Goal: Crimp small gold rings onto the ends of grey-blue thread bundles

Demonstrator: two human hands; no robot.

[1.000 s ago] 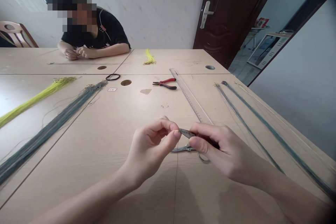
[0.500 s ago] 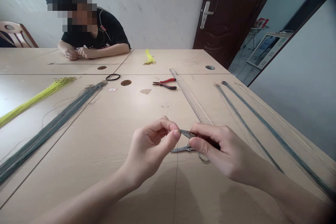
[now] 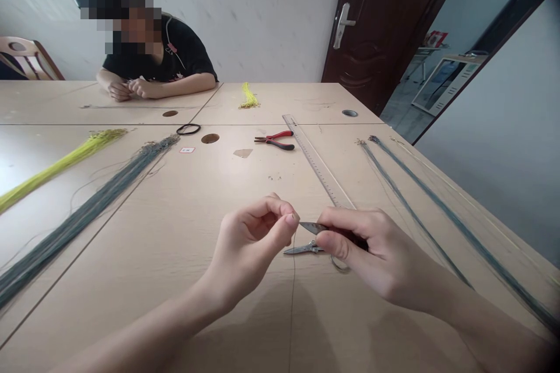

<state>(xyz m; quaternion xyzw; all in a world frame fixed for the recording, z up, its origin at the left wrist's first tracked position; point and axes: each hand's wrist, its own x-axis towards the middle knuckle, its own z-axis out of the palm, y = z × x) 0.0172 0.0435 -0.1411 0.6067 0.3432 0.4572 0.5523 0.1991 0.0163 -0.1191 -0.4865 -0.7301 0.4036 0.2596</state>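
Note:
Thumb and forefinger of my left hand [image 3: 258,245] are pinched on the upper end of a thin dark cord [image 3: 293,303], which hangs down toward the table's near edge. A tiny bit at the cord's end shows at the fingertips, too small to name. My right hand [image 3: 371,250] is wrapped round a pair of pliers [image 3: 311,227]; their pointed metal tip faces left, just beside my left fingertips, and the handles are mostly hidden in my palm. Beneath my hands lie scissors [image 3: 301,249], partly covered by my right hand.
A clear ruler [image 3: 312,160] and red-and-black pliers [image 3: 277,140] lie ahead. Bundles of grey-green cords [image 3: 87,218] and yellow cords [image 3: 56,169] stretch along the left, more grey-green cords [image 3: 433,204] along the right. Across the table sits a person [image 3: 184,52], forearms on the top.
The pliers' tip has drawn slightly away from my left fingertips, leaving a small gap. My left hand stays almost in place, still pinching the cord.

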